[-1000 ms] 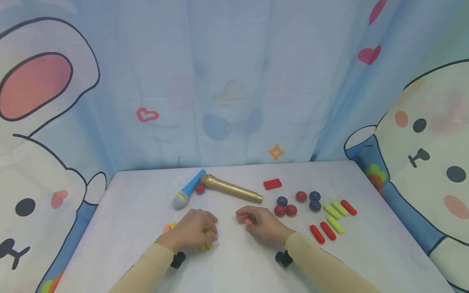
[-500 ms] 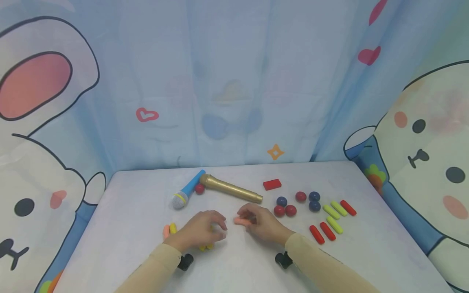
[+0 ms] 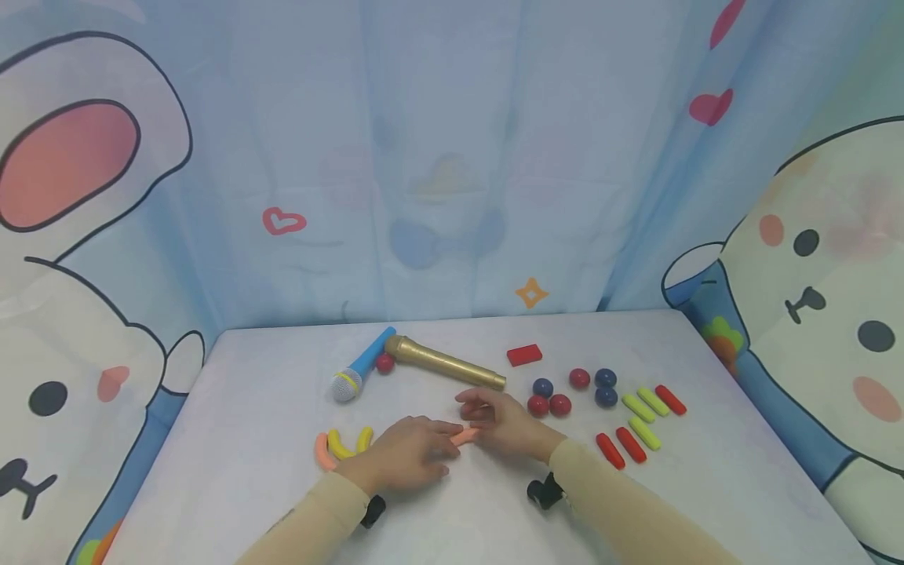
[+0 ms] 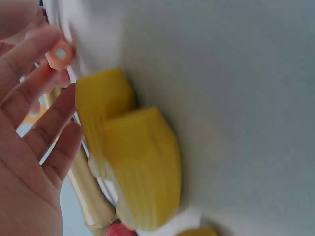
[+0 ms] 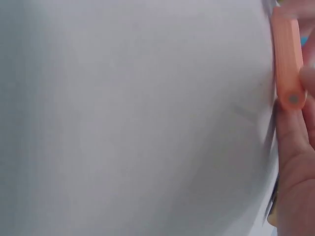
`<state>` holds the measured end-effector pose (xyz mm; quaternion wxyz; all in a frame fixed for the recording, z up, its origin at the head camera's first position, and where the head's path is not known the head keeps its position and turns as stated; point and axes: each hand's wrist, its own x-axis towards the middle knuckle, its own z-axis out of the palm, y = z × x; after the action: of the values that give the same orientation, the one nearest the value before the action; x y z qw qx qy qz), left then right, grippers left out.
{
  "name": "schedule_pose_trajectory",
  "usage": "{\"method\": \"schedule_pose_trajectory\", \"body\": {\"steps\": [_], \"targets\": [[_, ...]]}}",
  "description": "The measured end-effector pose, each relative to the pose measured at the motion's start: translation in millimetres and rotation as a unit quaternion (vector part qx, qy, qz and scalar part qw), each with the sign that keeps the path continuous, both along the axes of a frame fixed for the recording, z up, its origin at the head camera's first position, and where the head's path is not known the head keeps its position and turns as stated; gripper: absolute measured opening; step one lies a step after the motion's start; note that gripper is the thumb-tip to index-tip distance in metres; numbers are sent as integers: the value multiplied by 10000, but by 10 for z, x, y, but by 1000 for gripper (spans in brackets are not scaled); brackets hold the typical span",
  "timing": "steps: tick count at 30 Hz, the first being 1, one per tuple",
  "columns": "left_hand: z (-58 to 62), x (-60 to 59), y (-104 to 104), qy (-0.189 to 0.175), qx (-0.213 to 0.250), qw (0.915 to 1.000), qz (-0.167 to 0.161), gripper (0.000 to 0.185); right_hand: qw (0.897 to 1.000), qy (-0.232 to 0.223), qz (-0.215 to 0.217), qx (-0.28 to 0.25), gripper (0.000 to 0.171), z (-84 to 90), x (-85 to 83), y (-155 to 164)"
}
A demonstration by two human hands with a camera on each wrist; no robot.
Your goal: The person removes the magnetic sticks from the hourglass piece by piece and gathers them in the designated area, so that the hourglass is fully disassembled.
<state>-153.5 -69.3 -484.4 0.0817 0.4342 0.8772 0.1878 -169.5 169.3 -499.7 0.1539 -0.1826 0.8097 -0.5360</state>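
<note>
A curved salmon-orange piece [image 3: 464, 436] with a dot on its end lies between my two hands. My left hand [image 3: 410, 455] pinches its left end, with the index finger reaching over it. At the right end, my right hand [image 3: 504, 424] grips the same piece; the right wrist view shows fingertips along the salmon-orange piece [image 5: 287, 56]. Under and beside the left hand are curved yellow pieces [image 3: 337, 446], and two yellow blocks [image 4: 142, 167] look large in the left wrist view. Another salmon-orange piece [image 3: 323, 453] sits left of them, partly hidden by the hand.
A blue toy microphone [image 3: 363, 365], a gold microphone [image 3: 445, 362] and a red ball [image 3: 384, 362] lie at the back. Rightward are a red block [image 3: 525, 355], several red and blue balls [image 3: 580, 379], and red sticks [image 3: 610, 451] with lime-green sticks [image 3: 645, 433]. A patterned curtain [image 3: 452, 157] hangs behind.
My left hand has moved right, away from the yellow pieces, and meets the salmon-orange piece held by my right hand. More of the yellow pieces shows now. The right hand has barely shifted.
</note>
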Motion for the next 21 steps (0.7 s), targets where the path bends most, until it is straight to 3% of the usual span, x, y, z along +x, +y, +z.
{"method": "schedule_pose_trajectory", "body": {"steps": [3, 7, 16, 21], "targets": [[4, 26, -47, 494, -312, 9983, 27, 29, 9999, -83, 52, -35, 53, -2, -45, -10], [16, 70, -145, 775, -438, 9959, 160, 27, 9999, -95, 49, 5, 53, 22, -85, -45], [47, 173, -288, 827, -296, 9959, 201, 27, 9997, -92, 226, -84, 53, 87, -241, -166], [66, 163, -228, 530, 43, 9985, 105, 26, 9996, -163, 211, -54, 50, 114, -350, -284]]}}
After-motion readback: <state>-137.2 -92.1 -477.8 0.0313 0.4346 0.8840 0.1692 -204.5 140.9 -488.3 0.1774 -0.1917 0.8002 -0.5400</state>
